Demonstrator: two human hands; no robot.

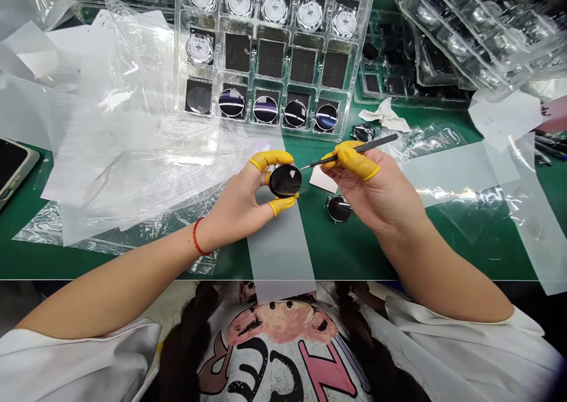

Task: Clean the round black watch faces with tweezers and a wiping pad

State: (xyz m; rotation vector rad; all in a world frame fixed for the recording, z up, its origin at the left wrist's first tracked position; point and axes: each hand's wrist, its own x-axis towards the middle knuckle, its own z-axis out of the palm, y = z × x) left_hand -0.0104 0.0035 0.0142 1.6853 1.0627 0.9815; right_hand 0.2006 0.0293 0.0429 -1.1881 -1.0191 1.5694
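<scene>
My left hand [248, 195], with yellow finger cots, grips a round black watch face [286, 181] by its rim between thumb and fingers. Black tweezers [376, 144] are held in my right hand [372, 180], also in yellow cots; their thin tip is close to the right edge of the watch face, and whether it touches is unclear. Another round watch piece [339, 209] lies on the green mat just below my right hand, and one more [364, 132] lies above it. A small whitish square [323, 179] sits between the hands.
A clear compartment tray [283, 131] with watch pieces stands beyond the hands. Plastic bags and sheets [119, 124] cover the left side. Stacked clear trays [478, 30] are at the upper right. A phone [15, 169] lies at the far left, a translucent strip [283, 248] in the middle.
</scene>
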